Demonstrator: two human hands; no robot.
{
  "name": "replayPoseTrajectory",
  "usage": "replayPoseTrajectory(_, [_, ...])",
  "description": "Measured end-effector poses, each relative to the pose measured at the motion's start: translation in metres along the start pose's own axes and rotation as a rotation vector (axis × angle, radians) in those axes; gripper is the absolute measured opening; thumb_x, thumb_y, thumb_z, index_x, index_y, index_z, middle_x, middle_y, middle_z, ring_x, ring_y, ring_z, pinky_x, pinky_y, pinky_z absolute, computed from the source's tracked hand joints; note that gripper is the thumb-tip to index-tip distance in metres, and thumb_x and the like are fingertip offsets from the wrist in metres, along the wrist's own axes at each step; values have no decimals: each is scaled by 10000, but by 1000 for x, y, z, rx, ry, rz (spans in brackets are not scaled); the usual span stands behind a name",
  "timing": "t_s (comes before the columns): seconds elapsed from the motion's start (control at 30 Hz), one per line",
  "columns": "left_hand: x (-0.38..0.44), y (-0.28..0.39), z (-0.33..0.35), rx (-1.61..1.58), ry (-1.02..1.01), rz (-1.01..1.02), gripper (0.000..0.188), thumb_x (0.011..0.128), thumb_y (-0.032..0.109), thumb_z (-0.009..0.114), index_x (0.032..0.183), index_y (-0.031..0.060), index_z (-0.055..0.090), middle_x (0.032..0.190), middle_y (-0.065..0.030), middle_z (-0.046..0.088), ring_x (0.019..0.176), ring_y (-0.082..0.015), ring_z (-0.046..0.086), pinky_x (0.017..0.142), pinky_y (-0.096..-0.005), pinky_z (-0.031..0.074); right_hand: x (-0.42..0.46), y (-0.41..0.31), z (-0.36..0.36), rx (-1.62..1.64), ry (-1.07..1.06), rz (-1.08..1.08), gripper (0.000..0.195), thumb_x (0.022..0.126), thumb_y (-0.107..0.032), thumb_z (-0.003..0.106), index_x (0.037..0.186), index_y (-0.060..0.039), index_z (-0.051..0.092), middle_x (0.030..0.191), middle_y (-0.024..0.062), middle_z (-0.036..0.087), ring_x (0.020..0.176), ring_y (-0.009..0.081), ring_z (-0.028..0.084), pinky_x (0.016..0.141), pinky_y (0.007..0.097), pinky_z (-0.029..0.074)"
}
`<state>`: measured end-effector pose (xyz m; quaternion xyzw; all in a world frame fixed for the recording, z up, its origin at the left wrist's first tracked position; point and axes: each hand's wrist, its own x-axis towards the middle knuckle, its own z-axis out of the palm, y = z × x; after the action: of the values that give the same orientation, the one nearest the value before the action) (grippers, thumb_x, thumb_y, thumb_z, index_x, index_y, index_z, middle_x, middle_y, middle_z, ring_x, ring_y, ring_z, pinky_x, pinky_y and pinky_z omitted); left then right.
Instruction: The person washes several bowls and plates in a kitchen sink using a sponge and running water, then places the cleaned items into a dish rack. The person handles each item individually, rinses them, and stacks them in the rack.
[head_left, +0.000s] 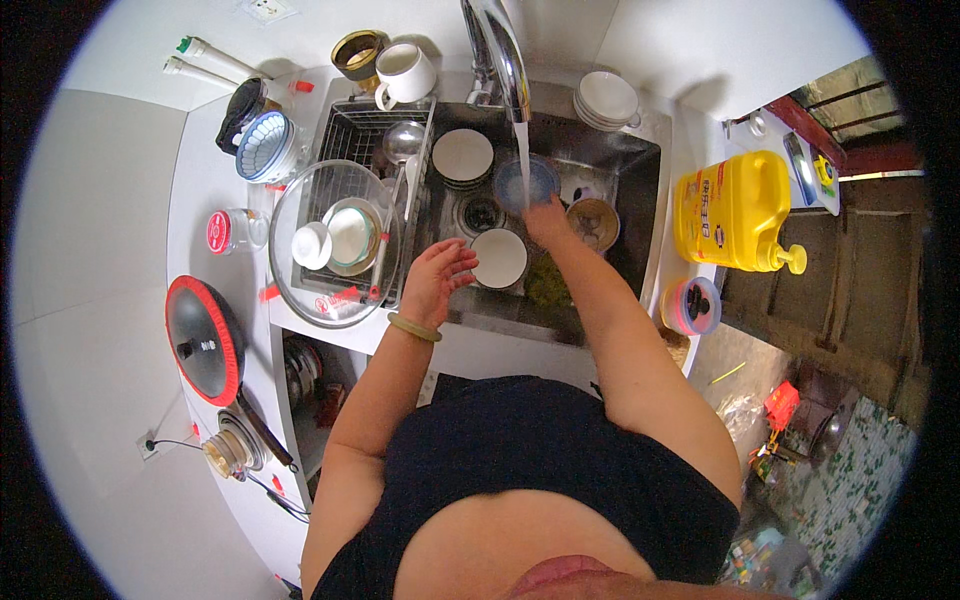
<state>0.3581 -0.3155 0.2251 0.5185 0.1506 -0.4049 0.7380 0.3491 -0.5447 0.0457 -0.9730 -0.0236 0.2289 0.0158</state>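
Observation:
Water runs from the chrome faucet (504, 60) into a bluish bowl (526, 184) in the metal sink (637, 172). My right hand (547, 223) is at that bowl's near rim and seems to grip it; the fingertips are partly hidden. My left hand (441, 271), fingers apart and empty, is beside a white bowl (499, 259); whether it touches the rim is unclear. A stack of white bowls (463, 155) stands behind the drain (481, 215). To the right sits a brownish bowl (593, 225), with greenish matter (555, 283) on the sink floor nearer me.
Left of the sink, a wire rack (352, 112) holds a ladle (405, 142), dishes and a glass lid (281, 277). White mugs (406, 72) and stacked bowls (607, 99) stand along the back edge. A yellow pump jug (731, 210) and a plastic tub (697, 306) are at the right.

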Motion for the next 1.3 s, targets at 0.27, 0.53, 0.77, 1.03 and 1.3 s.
replayPoseTrajectory(0.27, [16,3,8,10,-31,-4,298,861,199,517,1091,13,488,978,-131,586,914,-232,570,769,-353,461,-7,17,26,92,325,-127,154,727,-93,505,852,-41,576,771,130,581,766,274,579,878,481,383])
replayPoseTrajectory(0.53, [23,2,13,36,-18,-23,299,868,185,504,1097,-6,475,966,-137,588,875,-227,586,729,-323,484,-18,12,10,129,430,-142,210,688,-95,520,880,-14,548,716,129,581,712,291,583,821,444,419])
replayPoseTrajectory(0.77, [21,2,9,51,-12,-19,295,869,183,503,1095,-5,478,957,-134,585,874,-224,585,725,-322,483,-33,1,6,156,512,-219,88,689,-95,515,754,-37,502,643,117,544,687,291,576,776,445,432])
replayPoseTrajectory(1.03, [19,4,10,64,4,-16,289,866,192,508,1086,7,490,950,-120,584,875,-217,583,721,-323,482,-41,3,-14,400,636,-29,136,786,-171,516,758,-40,492,628,163,526,624,362,541,611,444,433])
replayPoseTrajectory(1.3, [24,4,16,64,-33,-6,292,864,205,517,1082,12,493,934,-103,586,864,-212,581,716,-322,483,-59,9,-66,1021,499,138,277,823,-285,504,796,-9,511,705,204,548,665,378,548,592,447,404])
